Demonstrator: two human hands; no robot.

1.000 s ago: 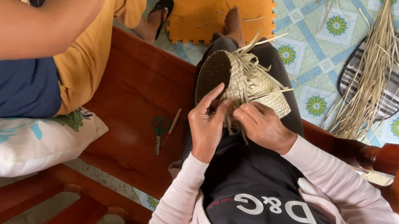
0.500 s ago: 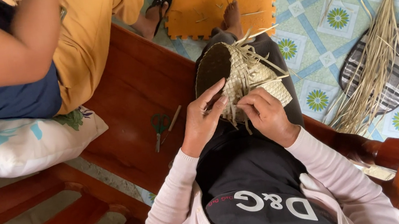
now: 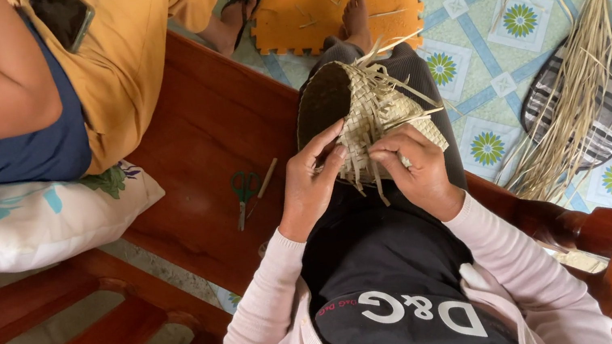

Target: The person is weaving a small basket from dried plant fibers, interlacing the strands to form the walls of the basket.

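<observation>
While a half-woven straw basket (image 3: 370,109) rests on the person's lap, both hands work its loose strips — the left hand (image 3: 312,183) curled around the near edge, the right hand (image 3: 416,171) pinching a strand between thumb and fingers. Green-handled scissors (image 3: 244,192) lie on the wooden bench (image 3: 195,140) beside them.

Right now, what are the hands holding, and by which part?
Both the left hand and the right hand grip a half-woven straw basket at its unfinished edge, pinching the loose strips.
</observation>
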